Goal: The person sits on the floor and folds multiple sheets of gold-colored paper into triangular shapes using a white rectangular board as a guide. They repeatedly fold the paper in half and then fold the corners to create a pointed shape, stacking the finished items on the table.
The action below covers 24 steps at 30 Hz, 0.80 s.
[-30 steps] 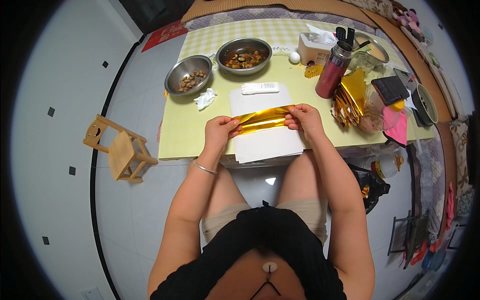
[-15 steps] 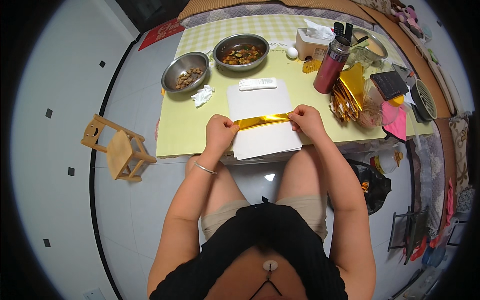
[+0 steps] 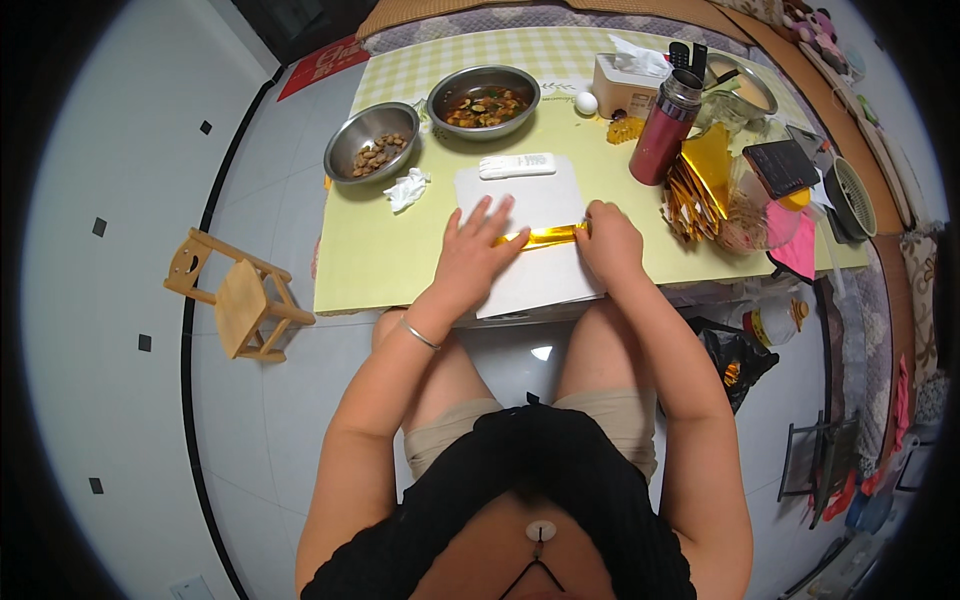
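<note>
A narrow folded strip of gold foil paper (image 3: pixel 551 237) lies across the white paper sheets (image 3: pixel 535 283) at the table's near edge. My left hand (image 3: pixel 474 247) rests on its left part with the fingers spread, the thumb along the foil and the fingertips slightly blurred. At the strip's right end, my right hand (image 3: pixel 610 240) pinches the foil between thumb and bent fingers. Just beyond the strip, a white oblong plastic thing (image 3: pixel 517 165) lies on the sheets. A silver bangle circles my left wrist.
Two steel bowls, one with nuts (image 3: pixel 372 143), one with food in liquid (image 3: pixel 483 103), stand back left near a crumpled tissue (image 3: pixel 407 190). At right are a red thermos (image 3: pixel 665 130), folded gold paper (image 3: pixel 703 180), a tissue box (image 3: pixel 625 88) and a dark phone-like slab (image 3: pixel 779 169).
My left hand has gone from pinching the strip's left end to lying spread over it. The visible strip is narrower, and my right hand still holds its right end.
</note>
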{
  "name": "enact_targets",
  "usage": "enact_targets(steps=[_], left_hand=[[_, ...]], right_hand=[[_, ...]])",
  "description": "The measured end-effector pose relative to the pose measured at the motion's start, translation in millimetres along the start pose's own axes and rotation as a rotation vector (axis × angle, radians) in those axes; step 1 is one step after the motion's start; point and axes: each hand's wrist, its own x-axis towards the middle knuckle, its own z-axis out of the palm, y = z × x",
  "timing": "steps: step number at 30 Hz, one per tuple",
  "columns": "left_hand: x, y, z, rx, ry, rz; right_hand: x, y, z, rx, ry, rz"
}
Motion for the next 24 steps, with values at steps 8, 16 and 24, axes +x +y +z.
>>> enact_targets(steps=[8, 16, 24], left_hand=[[-11, -10, 3, -0.004, -0.308, -0.008], [-53, -28, -25, -0.285, -0.268, -0.142], [12, 4, -13, 0.064, -0.176, -0.105]], right_hand=[[-32, 3, 46, -0.04, -0.083, -0.677], [-17, 42, 20, -0.196, -0.047, -0.617], [2, -13, 8, -0.621, -0.026, -0.69]])
